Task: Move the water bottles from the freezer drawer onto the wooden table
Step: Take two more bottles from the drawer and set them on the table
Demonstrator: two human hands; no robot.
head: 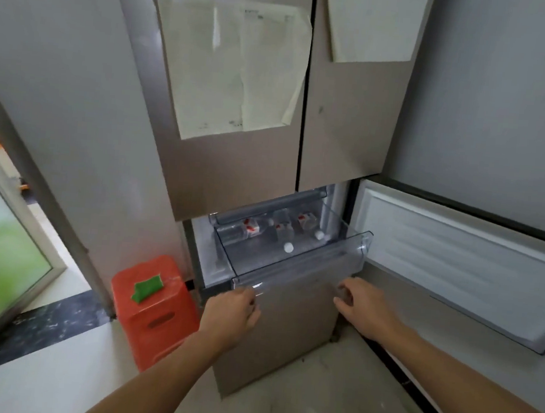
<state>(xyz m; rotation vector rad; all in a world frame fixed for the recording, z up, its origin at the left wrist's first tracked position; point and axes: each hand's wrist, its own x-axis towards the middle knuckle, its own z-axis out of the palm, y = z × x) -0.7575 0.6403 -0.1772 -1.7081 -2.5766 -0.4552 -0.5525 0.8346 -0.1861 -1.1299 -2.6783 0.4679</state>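
Observation:
A clear plastic freezer drawer (302, 265) is pulled partway out of the fridge. Three water bottles with red-and-white labels lie in it: one at the left (249, 227), one in the middle (283, 232) and one at the right (309, 224), their white caps toward me. My left hand (234, 311) curls around the drawer's front lip at its left end. My right hand (363, 305) grips the lip near its right end. The wooden table is not in view.
The freezer door (476, 267) stands swung open to the right. An orange plastic stool (153, 308) with a green cloth (147, 289) on it sits left of the fridge. Papers (234, 68) hang on the upper doors. A doorway lies at far left.

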